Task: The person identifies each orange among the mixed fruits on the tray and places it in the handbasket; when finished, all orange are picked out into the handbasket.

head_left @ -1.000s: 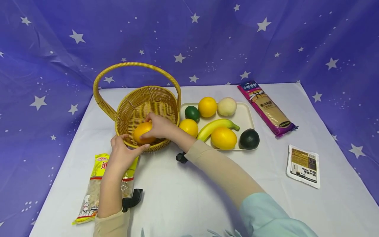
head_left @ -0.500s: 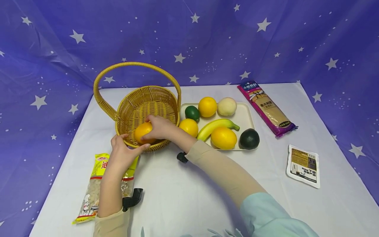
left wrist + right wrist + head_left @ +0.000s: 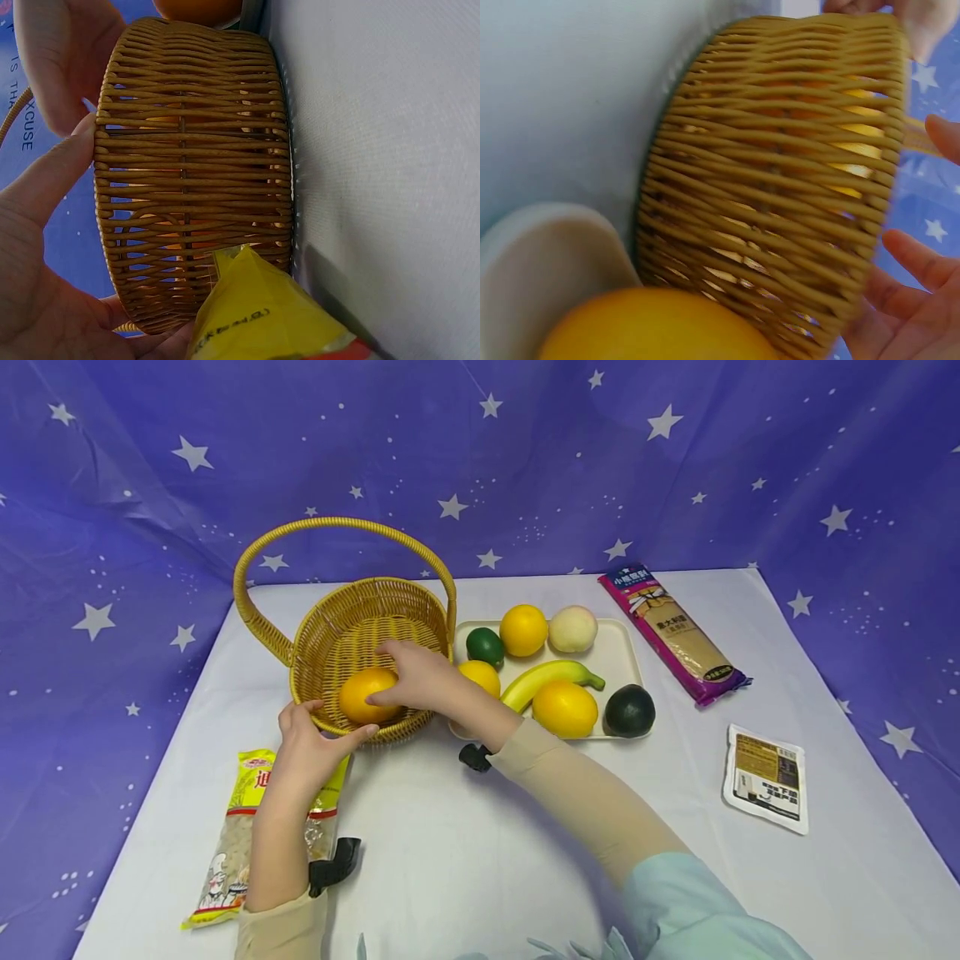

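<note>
Two hands at one wicker basket (image 3: 378, 597) on a white-covered table (image 3: 480, 852). The left hand (image 3: 307, 747) holds the near rim, fingers curled over it. The right hand (image 3: 427, 681) has its fingers spread inside the basket; its thumb tip overlaps one orange fruit (image 3: 360, 697) on the basket floor, just left of those fingers, though contact cannot be told. Right of the right fingers, one tray (image 3: 618, 652) bears seven fruits: two round orange ones (image 3: 523, 630), one banana (image 3: 543, 678), one oval yellow fruit (image 3: 565, 710), one pale peach (image 3: 573, 629), one small green fruit (image 3: 485, 647) and one blackish fruit (image 3: 629, 711). Three packages: one yellow-topped bag (image 3: 236, 852) under the left forearm, one magenta pack (image 3: 678, 639) and one white packet (image 3: 767, 779), both well right of the fingers.
</note>
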### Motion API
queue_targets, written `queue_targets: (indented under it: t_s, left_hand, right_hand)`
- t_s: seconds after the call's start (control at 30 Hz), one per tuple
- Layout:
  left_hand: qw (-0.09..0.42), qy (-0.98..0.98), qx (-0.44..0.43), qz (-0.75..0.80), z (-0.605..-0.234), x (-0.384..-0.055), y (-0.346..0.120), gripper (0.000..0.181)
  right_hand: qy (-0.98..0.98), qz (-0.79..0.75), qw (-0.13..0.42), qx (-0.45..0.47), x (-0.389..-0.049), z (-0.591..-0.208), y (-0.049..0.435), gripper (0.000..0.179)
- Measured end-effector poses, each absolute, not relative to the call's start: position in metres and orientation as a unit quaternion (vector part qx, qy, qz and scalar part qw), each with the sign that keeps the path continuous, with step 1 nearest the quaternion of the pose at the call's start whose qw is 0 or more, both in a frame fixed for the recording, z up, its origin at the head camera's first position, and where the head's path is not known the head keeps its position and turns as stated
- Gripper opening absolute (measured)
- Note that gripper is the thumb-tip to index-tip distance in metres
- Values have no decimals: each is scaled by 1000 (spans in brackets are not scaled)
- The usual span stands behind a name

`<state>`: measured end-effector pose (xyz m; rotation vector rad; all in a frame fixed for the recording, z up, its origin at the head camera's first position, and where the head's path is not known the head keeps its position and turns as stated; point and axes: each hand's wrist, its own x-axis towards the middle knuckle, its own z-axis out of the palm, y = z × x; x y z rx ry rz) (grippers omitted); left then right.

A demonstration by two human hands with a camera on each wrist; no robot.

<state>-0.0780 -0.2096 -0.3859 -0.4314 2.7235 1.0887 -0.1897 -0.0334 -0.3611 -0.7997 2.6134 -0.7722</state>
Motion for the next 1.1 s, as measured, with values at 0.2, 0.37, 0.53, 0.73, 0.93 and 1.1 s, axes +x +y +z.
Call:
queue_targets:
  t_s: [0.2,0.37,0.53,0.73,0.93,1.1]
  left_hand:
    - [88,915,-147,366,-386,-77,-210,117]
    - [91,914,-146,367,-385,-77,-210,119]
    - [89,913,-146,371,-385,-77,-208,118]
    - [94,912,-148,371,-384,-77,-208,118]
    - [93,914,-151,365,-383,-78,-209,119]
    - [91,912,-151,371,-384,-77,-209,118]
  right_hand:
    - [909,-285,124,-277,-182,-343,-15,76]
    - [907,-306,109,-268,-173,-331,4,77]
    - [901,-341,81,-256,-166,-324,31,78]
    - [886,-420,63,-188,-160,-320,79,79]
    - [871,-472,40,-130,-152,-323,119,77]
    - [879,-466,28,-95,-141,-330,143,79]
